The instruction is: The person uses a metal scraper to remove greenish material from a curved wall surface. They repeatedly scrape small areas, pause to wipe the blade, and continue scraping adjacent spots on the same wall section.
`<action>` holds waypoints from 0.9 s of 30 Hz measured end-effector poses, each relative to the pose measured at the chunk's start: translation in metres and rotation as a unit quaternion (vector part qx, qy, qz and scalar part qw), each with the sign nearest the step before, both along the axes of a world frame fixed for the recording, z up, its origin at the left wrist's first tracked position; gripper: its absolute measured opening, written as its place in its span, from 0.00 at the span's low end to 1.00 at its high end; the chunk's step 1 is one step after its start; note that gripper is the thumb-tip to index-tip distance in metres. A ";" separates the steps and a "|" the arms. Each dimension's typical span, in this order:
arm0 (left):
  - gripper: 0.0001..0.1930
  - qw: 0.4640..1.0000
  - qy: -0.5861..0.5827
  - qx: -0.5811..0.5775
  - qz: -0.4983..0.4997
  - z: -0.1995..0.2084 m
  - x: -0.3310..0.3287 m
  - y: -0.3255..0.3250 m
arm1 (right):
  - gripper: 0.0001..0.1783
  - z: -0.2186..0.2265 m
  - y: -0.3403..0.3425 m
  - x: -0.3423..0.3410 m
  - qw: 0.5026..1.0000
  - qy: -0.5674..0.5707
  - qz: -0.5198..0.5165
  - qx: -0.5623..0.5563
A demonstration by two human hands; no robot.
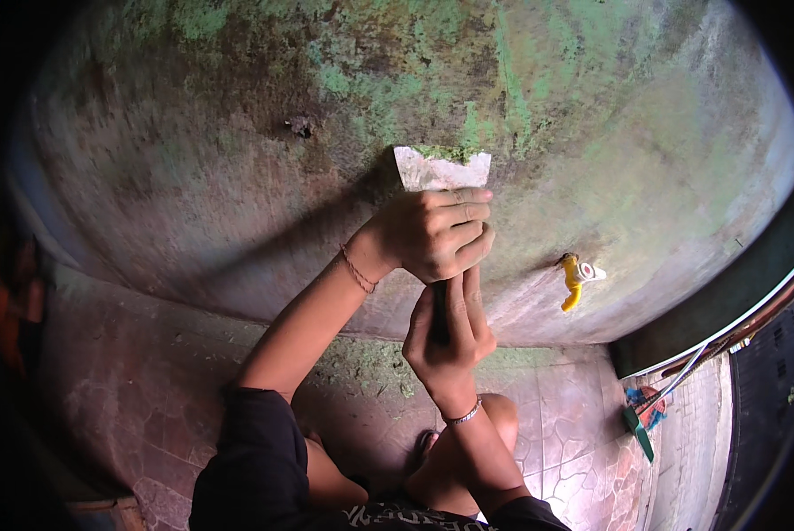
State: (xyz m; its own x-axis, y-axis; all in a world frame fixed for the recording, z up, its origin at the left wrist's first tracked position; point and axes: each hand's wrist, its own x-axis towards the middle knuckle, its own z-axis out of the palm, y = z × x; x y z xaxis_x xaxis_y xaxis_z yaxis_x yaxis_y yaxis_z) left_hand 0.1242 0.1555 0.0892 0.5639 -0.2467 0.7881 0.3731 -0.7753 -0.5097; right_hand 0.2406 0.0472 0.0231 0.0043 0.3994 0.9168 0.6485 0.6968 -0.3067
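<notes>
A wide-bladed scraper [441,175] stands against the wall [238,168], whose green paint is patchy and worn. Its pale blade is whitish, with green paint flakes gathered along the top edge. My left hand [441,232] is closed round the scraper just below the blade, fingers pointing right. Beneath it, my right hand [450,336] grips the dark handle, part of which shows between thumb and fingers. The rest of the handle is hidden by both hands.
A yellow tap [572,283] with a white knob juts from the wall at right. Left of the blade is a small hole [300,126]. Green flakes [362,367] litter the stone-patterned floor [556,425] along the wall's foot. A green long-handled tool [638,432] lies far right.
</notes>
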 end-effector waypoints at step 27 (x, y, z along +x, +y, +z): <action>0.12 1.000 -0.001 -0.010 -0.008 0.010 -0.011 0.006 | 0.28 0.002 0.011 -0.019 0.999 0.014 -0.025 0.043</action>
